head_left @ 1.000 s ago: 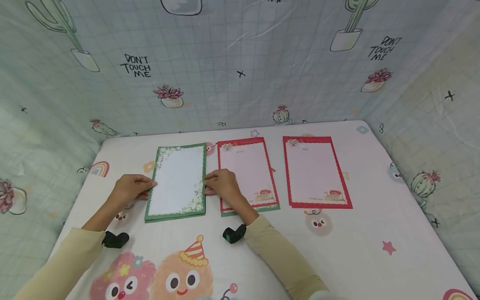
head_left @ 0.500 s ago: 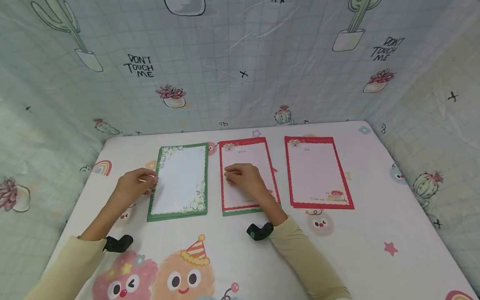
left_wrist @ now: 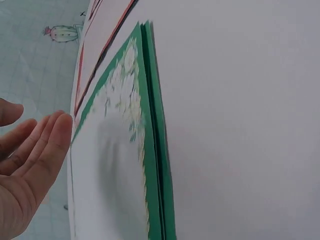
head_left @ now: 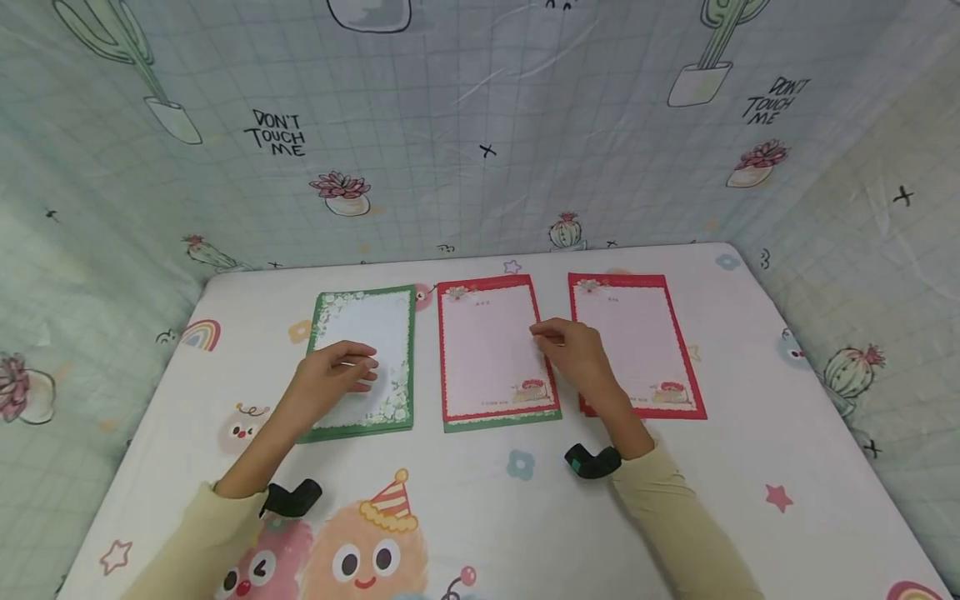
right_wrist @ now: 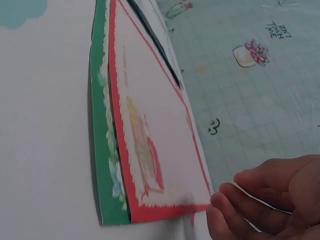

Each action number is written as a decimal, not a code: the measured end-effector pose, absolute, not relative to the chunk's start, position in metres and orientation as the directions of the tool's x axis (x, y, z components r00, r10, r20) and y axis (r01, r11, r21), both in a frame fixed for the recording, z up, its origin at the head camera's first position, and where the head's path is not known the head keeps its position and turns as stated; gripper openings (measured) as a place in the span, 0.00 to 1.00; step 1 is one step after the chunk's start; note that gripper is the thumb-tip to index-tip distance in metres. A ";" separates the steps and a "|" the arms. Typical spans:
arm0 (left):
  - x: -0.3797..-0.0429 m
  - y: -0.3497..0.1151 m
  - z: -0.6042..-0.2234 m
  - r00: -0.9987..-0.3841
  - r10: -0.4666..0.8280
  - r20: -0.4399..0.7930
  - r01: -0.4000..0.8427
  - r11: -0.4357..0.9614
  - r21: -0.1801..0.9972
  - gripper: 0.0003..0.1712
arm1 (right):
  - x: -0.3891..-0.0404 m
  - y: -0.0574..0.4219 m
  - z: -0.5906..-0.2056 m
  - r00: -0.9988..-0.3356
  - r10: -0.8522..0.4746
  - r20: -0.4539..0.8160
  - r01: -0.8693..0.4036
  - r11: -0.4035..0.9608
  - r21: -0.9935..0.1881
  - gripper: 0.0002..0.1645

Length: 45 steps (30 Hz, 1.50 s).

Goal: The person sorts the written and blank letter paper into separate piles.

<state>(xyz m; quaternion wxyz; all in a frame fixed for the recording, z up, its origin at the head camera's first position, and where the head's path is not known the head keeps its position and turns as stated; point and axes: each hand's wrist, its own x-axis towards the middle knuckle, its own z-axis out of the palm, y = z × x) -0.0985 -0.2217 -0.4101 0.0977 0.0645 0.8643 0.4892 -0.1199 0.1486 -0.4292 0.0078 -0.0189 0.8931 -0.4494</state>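
Observation:
Three piles of letter paper lie in a row on the table. My left hand (head_left: 337,371) rests flat on the lower part of the green-bordered pile (head_left: 371,321); in the left wrist view its straight fingers (left_wrist: 47,137) hover just over that pile (left_wrist: 150,150). My right hand (head_left: 577,354) sits between the middle and right piles, its loosely curled fingertips (right_wrist: 225,200) at the right edge of the middle red-bordered sheet (head_left: 487,350) (right_wrist: 150,125). A green sheet (right_wrist: 102,150) shows under that red one. The right red-bordered pile (head_left: 637,333) lies partly under my right hand.
The table (head_left: 750,433) has a white cloth with cartoon prints. Cactus-print fabric walls (head_left: 480,125) close in the back and both sides. Black wrist cameras (head_left: 292,497) (head_left: 592,460) sit on both yellow sleeves.
My right hand has moved right, from the green pile's right edge across the middle sheet to its right edge. My left hand has slid from the green pile's left edge onto its face.

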 end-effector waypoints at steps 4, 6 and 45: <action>-0.098 -0.200 -0.420 -0.959 0.264 -0.101 0.037 0.472 0.881 0.18 | -0.118 0.163 -0.434 -1.000 -0.019 -0.021 0.004 0.626 -0.780 0.18; -0.098 -0.190 -0.425 -0.955 0.278 -0.100 0.048 0.480 0.876 0.17 | -0.116 0.167 -0.437 -0.999 -0.020 -0.035 0.014 0.631 -0.775 0.19; -0.134 -0.127 -0.440 -0.950 0.208 -0.232 -0.149 0.350 0.925 0.24 | -0.114 0.176 -0.455 -0.998 -0.028 -0.063 0.039 0.517 -0.855 0.25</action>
